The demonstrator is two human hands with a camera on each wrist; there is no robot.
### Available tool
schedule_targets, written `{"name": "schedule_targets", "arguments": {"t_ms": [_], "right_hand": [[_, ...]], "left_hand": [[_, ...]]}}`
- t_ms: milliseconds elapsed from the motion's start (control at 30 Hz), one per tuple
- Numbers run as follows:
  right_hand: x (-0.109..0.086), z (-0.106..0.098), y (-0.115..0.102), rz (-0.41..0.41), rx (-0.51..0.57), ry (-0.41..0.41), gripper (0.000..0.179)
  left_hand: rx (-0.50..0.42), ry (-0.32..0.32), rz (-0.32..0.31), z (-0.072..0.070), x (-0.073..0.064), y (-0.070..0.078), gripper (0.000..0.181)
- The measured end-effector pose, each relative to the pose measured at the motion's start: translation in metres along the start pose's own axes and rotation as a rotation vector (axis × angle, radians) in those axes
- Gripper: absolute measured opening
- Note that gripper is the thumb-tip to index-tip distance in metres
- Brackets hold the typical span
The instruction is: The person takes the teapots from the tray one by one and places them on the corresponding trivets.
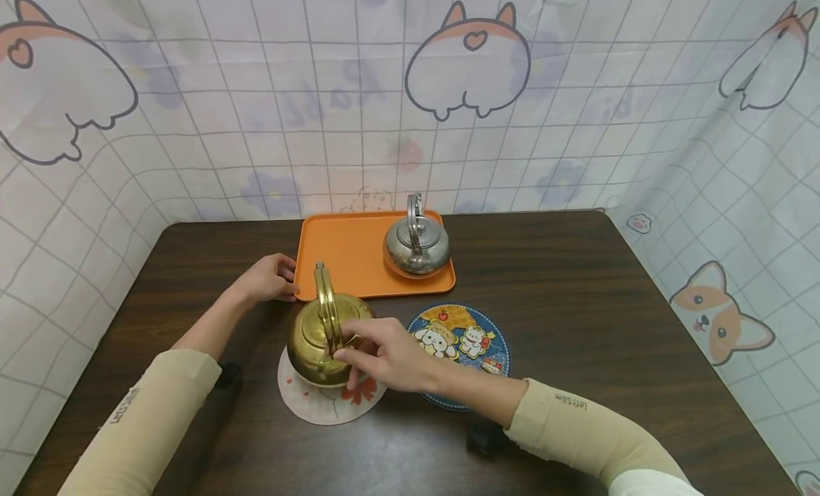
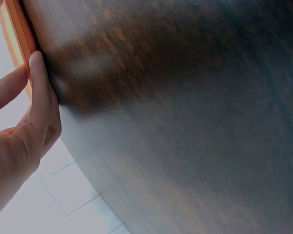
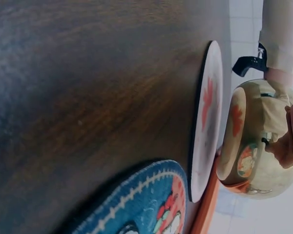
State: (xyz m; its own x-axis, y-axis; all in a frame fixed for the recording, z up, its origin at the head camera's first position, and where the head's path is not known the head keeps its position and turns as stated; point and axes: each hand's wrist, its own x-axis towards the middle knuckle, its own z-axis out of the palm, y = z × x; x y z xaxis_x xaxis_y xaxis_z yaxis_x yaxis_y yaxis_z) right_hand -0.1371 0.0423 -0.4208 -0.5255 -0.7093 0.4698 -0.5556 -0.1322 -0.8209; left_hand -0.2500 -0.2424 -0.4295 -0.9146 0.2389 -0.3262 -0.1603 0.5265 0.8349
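Gold kettle (image 1: 304,350) in play, left of centre and just off the surface: in the right wrist view, a narrow gap between its base and the pale pink mat (image 1: 323,410) directly beneath. Base roughly level, handle (image 1: 327,307) arched upright on top. And there, in from the right, the right hand (image 1: 391,350): thumb and index finger drawn together in a pinch on the handle, low down on its near side, with the other fingers bent loosely below.

Over to the left hand (image 1: 265,279), out at the near left corner of the orange tray (image 1: 346,257): thumb over the rim, index finger against its outer side, a close pinch on the edge.

On that tray, just behind the gold kettle, a silver kettle (image 1: 416,254) at the right end, handle upright too. Right of the pink mat, just beside it, a round blue mat (image 1: 458,339) full of cartoon animals, partly under the right forearm (image 1: 474,386). All on a dark wooden table (image 1: 576,289). Beige sleeves (image 1: 589,428) on both arms, with lettering; behind everything, white gridded cloth (image 1: 307,126) with corgi drawings.
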Motion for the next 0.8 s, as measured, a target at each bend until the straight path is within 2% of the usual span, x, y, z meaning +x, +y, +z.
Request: {"name": "schedule_targets", "arguments": {"t_ms": [267,533,800], "right_hand": [[-0.0038,0.0062,0.0031,0.002,0.010,-0.032,0.010],[-0.0061,0.0099,0.0060,-0.060,-0.049,-0.039,0.013],[-0.0080,0.0093,0.0070,-0.055,-0.046,-0.053,0.014]], "left_hand": [[0.007,0.007,0.002,0.0018,0.0004,0.0001,0.057],[0.001,0.007,0.004,0.0013,0.0005,-0.0003,0.057],[0.010,0.009,0.001,0.0014,0.0003,-0.0020,0.055]]}}
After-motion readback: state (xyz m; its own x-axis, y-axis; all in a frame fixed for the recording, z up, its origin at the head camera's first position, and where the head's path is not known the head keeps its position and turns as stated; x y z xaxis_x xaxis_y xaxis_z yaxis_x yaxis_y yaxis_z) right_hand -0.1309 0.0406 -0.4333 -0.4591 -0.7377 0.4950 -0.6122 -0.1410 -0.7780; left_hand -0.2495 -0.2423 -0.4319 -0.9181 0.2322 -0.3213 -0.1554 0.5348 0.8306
